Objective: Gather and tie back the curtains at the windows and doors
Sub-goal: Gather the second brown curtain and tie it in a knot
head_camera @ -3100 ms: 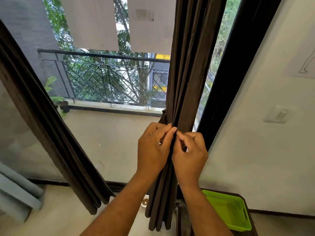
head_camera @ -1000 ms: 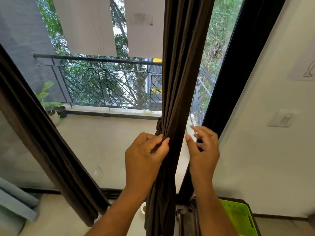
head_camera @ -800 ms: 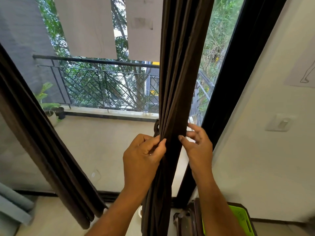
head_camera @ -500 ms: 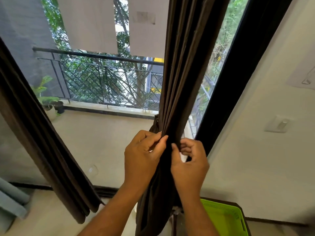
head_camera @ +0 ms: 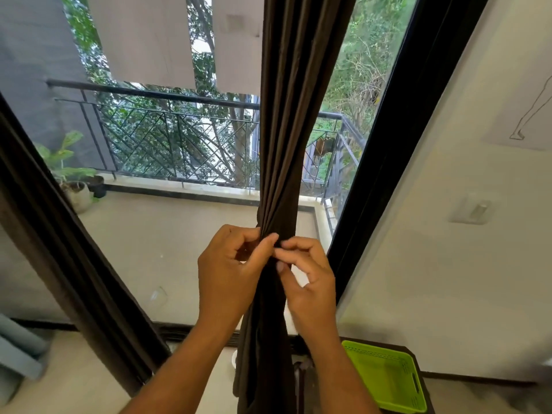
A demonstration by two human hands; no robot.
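Observation:
A dark brown curtain [head_camera: 295, 115] hangs gathered into a narrow bundle in front of the glass balcony door. My left hand [head_camera: 230, 273] grips the bundle from its left side at waist height, thumb and fingers curled round the folds. My right hand [head_camera: 310, 276] pinches the fabric on the bundle's right side, its fingertips meeting my left thumb. A second dark curtain [head_camera: 59, 249] hangs slanted at the far left, loose. Whether a tie band lies under my fingers I cannot tell.
The black door frame [head_camera: 397, 144] stands just right of the bundle, then a white wall with a light switch [head_camera: 473, 208]. A green plastic basket [head_camera: 388, 380] sits on a dark stand at lower right. Beyond the glass are a balcony railing [head_camera: 167, 135] and a potted plant [head_camera: 71, 186].
My right hand had let go and reached behind the bundle on its right; it has come back to the front and pinches the fabric beside my left hand. My left hand kept its grip.

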